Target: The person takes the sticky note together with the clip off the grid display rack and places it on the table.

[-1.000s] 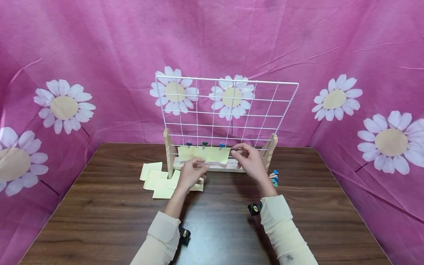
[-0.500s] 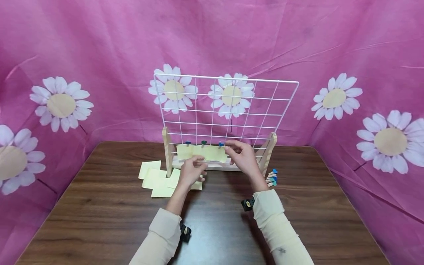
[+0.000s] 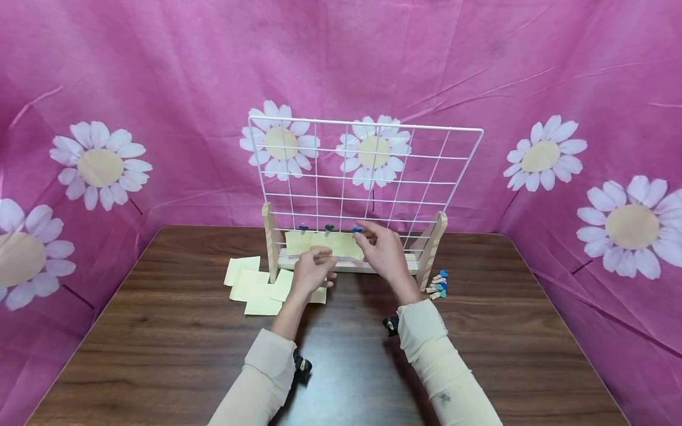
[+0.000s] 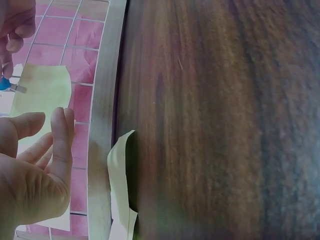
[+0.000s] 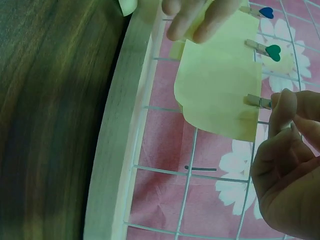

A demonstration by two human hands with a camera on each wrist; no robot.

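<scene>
Yellow sticky notes (image 5: 220, 90) hang side by side on the low part of a white wire grid (image 3: 405, 125), under small wooden clothespins with heart ends. My right hand (image 3: 385, 254) pinches the end of the rightmost clothespin (image 5: 254, 100) between thumb and index finger; its blue heart is mostly covered in the right wrist view. The middle clothespin has a green heart (image 5: 273, 53), the left one a dark blue heart (image 5: 266, 13). My left hand (image 3: 311, 272) is in front of the notes' lower edge, thumb and fingers apart, with nothing between them.
Several loose yellow notes (image 3: 249, 285) overlap on the wooden table (image 3: 176, 355) at the left, partly behind my left hand. A small pile of heart clothespins (image 3: 438, 285) lies beside the right wooden foot (image 3: 434, 248) of the stand. Pink flowered cloth (image 3: 202, 71) surrounds the table.
My right hand has moved left, from the right edge of the notes to the rightmost clothespin, and its fingertips have closed on it. My left hand has stayed nearly in place.
</scene>
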